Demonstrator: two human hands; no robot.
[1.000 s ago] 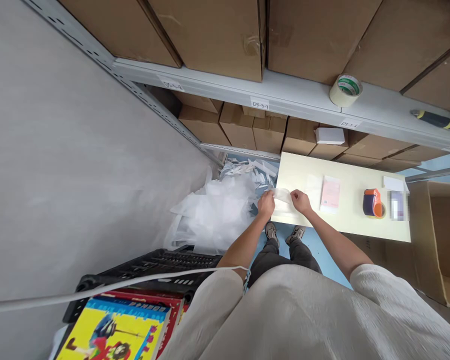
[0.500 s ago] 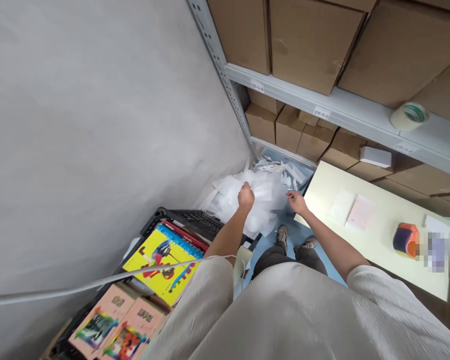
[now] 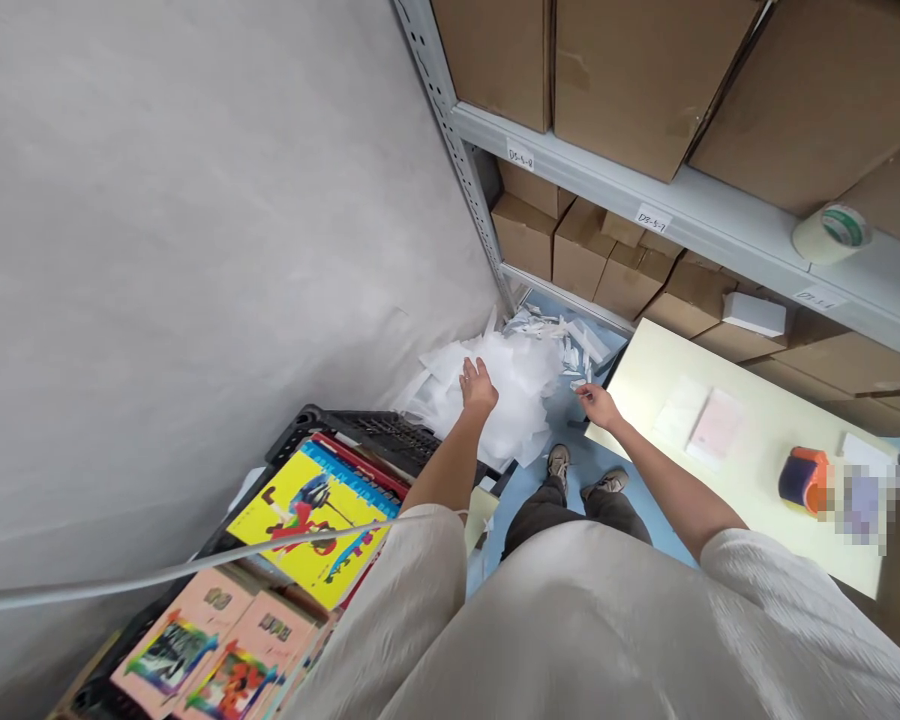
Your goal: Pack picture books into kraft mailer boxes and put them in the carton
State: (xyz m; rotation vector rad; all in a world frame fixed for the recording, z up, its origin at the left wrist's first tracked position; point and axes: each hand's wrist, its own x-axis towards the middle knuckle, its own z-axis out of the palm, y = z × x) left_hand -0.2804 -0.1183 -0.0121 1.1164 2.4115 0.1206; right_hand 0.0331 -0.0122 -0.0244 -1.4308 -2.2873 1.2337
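Note:
My left hand (image 3: 478, 384) is over a heap of thin white sheets (image 3: 521, 385) on the floor by the wall, its fingers spread and nothing held. To the right, my right hand (image 3: 595, 403) is pinched beside the near left corner of a pale yellow table (image 3: 645, 385). A small white piece (image 3: 579, 383) shows at its fingertips. White paper strips (image 3: 570, 330) lie scattered behind the heap.
A black crate (image 3: 394, 435) at left holds a yellow book (image 3: 307, 525) and pink books (image 3: 169, 640). Shelves (image 3: 585, 165) carry cardboard boxes (image 3: 630, 80) and a tape roll (image 3: 832, 233). An orange and purple object (image 3: 804, 480) and a pink packet (image 3: 716, 425) lie on the table.
My left hand has opened from a closed grip and shifted slightly left; the white sheet that was bunched at it is now down on the heap. My right hand stays pinched.

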